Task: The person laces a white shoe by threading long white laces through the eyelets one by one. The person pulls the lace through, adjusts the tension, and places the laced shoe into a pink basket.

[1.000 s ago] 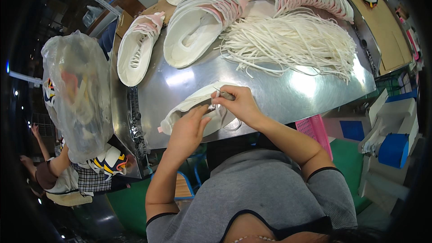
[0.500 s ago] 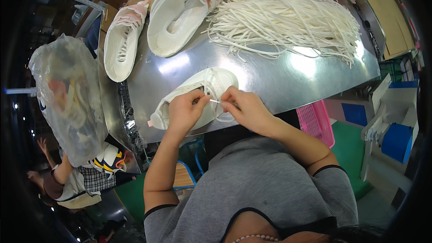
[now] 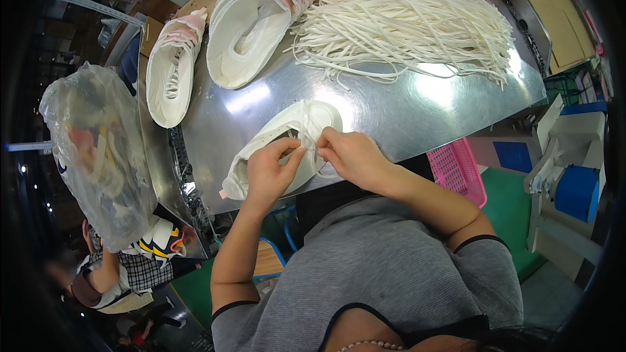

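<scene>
A white shoe upper [image 3: 330, 115] lies on the metal table in front of me, its toe to the far right and a small pink tab at its heel. White shoelace [image 3: 308, 117] loops over its front. At the eyelets, my left hand [image 3: 267, 168] pinches the lace between thumb and fingertips. My right hand [image 3: 355, 158] pinches the lace close beside it, a short thin stretch showing between the two hands. The fingers partly hide the eyelet rows, and the exact grip is small in view.
A heap of white laces [image 3: 404, 32] spreads across the far table [image 3: 391, 114]. Stacked white uppers [image 3: 225, 65] and a single upper [image 3: 171, 85] stand far left. A plastic bag [image 3: 98, 156] is at left, near a seated person. A pink basket [image 3: 456, 169] sits right, below the table edge.
My hands have come slightly closer together, and less lace shows between them. The view has shifted a little. At left, the other person's raised hand has come down.
</scene>
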### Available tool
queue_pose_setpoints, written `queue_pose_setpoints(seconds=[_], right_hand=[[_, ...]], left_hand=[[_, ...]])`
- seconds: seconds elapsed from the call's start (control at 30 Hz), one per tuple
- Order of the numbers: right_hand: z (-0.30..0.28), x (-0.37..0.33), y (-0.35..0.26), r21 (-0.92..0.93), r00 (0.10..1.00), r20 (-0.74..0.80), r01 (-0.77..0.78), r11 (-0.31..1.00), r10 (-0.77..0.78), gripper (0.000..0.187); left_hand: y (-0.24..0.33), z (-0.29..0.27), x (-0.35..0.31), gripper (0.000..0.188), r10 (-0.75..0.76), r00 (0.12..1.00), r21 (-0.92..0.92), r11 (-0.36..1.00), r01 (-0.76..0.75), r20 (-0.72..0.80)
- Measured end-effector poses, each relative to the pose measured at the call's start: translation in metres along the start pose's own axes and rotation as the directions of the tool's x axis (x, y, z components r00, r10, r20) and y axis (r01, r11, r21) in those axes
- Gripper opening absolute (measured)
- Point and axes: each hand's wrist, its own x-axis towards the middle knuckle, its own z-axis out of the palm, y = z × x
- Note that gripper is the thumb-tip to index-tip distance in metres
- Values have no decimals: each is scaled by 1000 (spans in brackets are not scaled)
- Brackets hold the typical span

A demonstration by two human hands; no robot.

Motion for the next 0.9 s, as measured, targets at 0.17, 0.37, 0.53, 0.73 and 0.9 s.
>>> queue_pose_setpoints(seconds=[0.17,0.37,0.53,0.73,0.9], right_hand=[[-2,-1,1,-41,1000,21,-10,999,11,15],[-4,-1,-3,-87,999,-5,34,996,-35,16],[-10,-5,-9,36,999,28,-47,998,46,15],[-1,-2,0,49,1000,0,-20,999,20,13],[7,-1,-10,-299,999,33,-1,954,11,13]], left_hand=[[0,-1,2,19,13,1000,-108,994,-14,-8],[11,5,8,20,-78,995,187,978,90,-70],[-2,11,5,21,-81,990,-80,994,72,-119],[5,7,8,20,-172,985,-3,985,172,-29],[7,22,-10,23,110,994,10,994,-110,-28]])
